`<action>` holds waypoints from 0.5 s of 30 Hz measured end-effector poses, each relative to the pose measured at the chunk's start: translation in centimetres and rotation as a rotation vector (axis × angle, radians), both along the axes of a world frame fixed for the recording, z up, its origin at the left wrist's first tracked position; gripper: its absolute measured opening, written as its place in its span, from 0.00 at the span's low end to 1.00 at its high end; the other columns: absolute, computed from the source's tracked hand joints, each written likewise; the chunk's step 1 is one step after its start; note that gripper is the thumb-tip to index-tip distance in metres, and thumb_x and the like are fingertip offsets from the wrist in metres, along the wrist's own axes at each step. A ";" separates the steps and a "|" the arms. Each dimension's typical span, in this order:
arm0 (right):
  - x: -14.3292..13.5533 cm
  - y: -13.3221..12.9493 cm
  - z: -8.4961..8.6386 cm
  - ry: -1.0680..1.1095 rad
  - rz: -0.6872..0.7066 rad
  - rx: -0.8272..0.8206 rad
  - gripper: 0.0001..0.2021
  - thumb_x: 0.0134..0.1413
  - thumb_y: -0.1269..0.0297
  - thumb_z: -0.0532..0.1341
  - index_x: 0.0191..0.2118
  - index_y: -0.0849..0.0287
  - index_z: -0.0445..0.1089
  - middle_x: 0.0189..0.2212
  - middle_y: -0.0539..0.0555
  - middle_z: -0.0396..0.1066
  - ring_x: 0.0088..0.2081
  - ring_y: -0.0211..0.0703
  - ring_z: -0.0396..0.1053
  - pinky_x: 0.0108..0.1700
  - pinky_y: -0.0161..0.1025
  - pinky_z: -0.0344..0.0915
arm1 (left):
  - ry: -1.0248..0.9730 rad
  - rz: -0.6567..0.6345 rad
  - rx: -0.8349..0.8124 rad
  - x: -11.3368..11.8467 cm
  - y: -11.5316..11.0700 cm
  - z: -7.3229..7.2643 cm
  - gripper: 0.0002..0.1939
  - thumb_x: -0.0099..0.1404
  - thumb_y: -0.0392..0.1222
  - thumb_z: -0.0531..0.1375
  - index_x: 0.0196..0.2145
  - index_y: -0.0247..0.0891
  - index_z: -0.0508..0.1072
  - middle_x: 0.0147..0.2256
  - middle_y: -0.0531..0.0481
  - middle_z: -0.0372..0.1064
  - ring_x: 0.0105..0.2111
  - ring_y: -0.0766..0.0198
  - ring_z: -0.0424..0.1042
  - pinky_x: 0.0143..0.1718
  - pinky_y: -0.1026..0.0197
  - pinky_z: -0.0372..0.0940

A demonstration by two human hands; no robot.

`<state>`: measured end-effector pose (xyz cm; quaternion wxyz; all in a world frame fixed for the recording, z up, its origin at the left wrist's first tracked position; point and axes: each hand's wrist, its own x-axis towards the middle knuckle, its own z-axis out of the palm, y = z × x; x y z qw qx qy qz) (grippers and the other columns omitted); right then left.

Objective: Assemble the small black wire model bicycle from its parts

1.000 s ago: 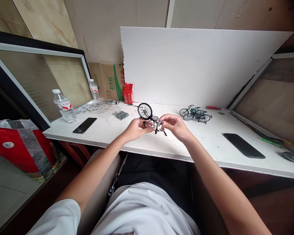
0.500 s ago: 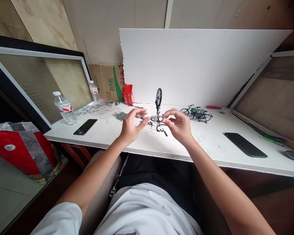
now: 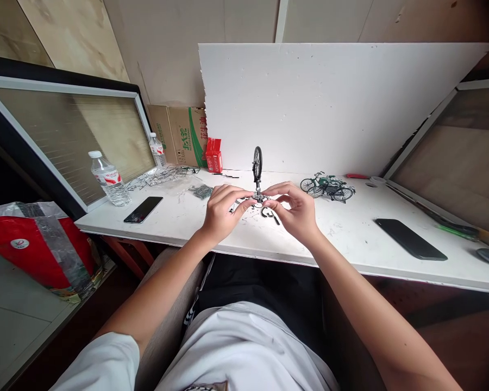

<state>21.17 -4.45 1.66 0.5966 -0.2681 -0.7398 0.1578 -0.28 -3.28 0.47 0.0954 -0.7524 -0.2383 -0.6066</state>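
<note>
A partly built model bicycle (image 3: 258, 165) is held up between my hands, its black spoked wheel pointing upward. My left hand (image 3: 225, 210) pinches its lower part from the left with thumb and fingertips. From the right, my right hand (image 3: 292, 205) grips the same small frame area between thumb and fingers. The fingertips partly hide the lower parts of the model. Beneath, on the white table (image 3: 244, 233), lie small black curved parts (image 3: 270, 215).
Finished-looking model bicycles (image 3: 328, 187) stand to the right. Phones lie at left (image 3: 143, 209) and right (image 3: 411, 239). A water bottle (image 3: 109, 180), loose part frames (image 3: 167, 176), a bagged grey bundle (image 3: 202, 191) and a red box (image 3: 214, 156) are on the left; a white board (image 3: 330, 108) stands behind.
My left hand has moved right and closed onto the model bicycle, its fingers apart before. The model has shifted slightly left, and my right hand still holds it.
</note>
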 end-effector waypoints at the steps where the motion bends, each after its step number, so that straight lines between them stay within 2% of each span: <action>1: 0.0 0.0 0.0 -0.005 -0.005 -0.009 0.14 0.60 0.47 0.72 0.42 0.50 0.80 0.41 0.56 0.79 0.46 0.49 0.77 0.41 0.45 0.78 | 0.007 0.010 -0.004 0.0 0.1 -0.1 0.08 0.71 0.48 0.67 0.43 0.42 0.81 0.38 0.47 0.82 0.40 0.57 0.79 0.47 0.53 0.67; 8: 0.0 -0.1 -0.1 -0.019 -0.031 -0.052 0.16 0.58 0.44 0.72 0.39 0.50 0.79 0.39 0.57 0.79 0.43 0.51 0.77 0.40 0.47 0.78 | 0.018 0.014 -0.049 -0.2 0.1 -0.1 0.10 0.72 0.51 0.66 0.41 0.43 0.81 0.37 0.47 0.81 0.39 0.56 0.78 0.47 0.51 0.67; 15: 0.1 -0.1 -0.1 -0.007 -0.013 -0.025 0.12 0.60 0.47 0.72 0.39 0.50 0.79 0.38 0.56 0.78 0.42 0.50 0.76 0.39 0.46 0.76 | 0.001 -0.013 -0.055 -0.2 0.2 -0.3 0.10 0.71 0.51 0.68 0.40 0.43 0.80 0.35 0.48 0.80 0.37 0.58 0.77 0.46 0.52 0.66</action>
